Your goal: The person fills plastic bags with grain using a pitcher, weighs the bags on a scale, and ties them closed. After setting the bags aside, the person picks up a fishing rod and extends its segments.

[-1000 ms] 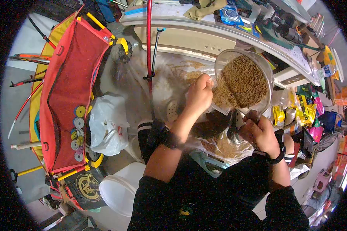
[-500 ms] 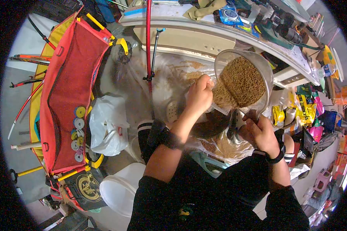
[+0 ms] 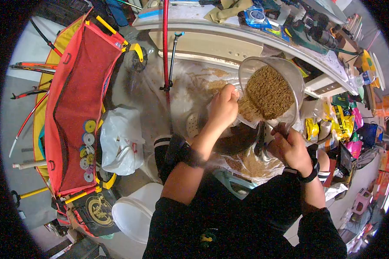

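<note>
My right hand (image 3: 290, 149) grips the lower rim or handle of a clear plastic container (image 3: 299, 86), tilted to the left. Brown granules (image 3: 270, 93) fill much of it and spill over its left side. My left hand (image 3: 224, 105) is closed, pinching what looks like the edge of a clear plastic bag (image 3: 242, 93) by the container's mouth. Granules (image 3: 248, 108) lie in the bag's opening. Beneath the hands is a dark round basin (image 3: 235, 140), partly hidden by my left forearm and the container.
To the left stands a red fabric bag on a yellow frame (image 3: 75, 116). A white plastic bag (image 3: 122, 140) and a white bucket (image 3: 132, 218) are nearer me. A red pole (image 3: 165, 47) rises ahead. Beyond is a cluttered bench (image 3: 229, 30); loose granules (image 3: 257, 166) lie on plastic sheeting.
The container has shifted slightly left and tipped a little more, its granules shifting with it. My left hand stays almost in place, still closed.
</note>
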A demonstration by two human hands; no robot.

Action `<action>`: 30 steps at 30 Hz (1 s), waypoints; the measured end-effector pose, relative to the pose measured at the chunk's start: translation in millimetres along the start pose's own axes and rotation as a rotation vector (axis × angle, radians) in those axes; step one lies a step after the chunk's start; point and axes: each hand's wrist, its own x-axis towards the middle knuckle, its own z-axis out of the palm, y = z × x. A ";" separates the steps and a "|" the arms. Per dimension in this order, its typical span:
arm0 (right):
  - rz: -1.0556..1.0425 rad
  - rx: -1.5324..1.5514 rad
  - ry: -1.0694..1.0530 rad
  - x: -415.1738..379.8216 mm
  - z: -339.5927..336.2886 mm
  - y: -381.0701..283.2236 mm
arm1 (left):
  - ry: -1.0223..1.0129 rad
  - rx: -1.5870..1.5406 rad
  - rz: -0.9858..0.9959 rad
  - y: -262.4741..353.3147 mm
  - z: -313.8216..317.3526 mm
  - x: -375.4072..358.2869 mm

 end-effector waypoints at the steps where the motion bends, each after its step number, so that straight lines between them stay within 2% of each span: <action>1: 0.000 0.000 0.000 0.0 -0.1 0.3 | 0.000 0.000 0.000 0.3 -0.1 -0.3; 3: 0.052 -0.018 -0.012 0.6 0.2 1.9 | 0.004 0.003 -0.005 1.1 -0.3 -0.5; 18: 0.008 -0.039 -0.017 1.4 3.3 10.9 | 0.027 0.000 -0.007 5.0 -1.7 -2.9; 25: 0.053 -0.069 -0.027 1.8 5.0 6.7 | 0.031 0.017 0.022 -0.3 0.5 -1.4; 28: 0.010 -0.053 -0.008 1.3 5.7 3.1 | 0.033 0.003 0.023 -0.6 0.9 -1.8; 30: -0.099 -0.193 0.023 2.5 6.8 9.3 | 0.027 0.015 0.020 -4.6 2.9 -0.4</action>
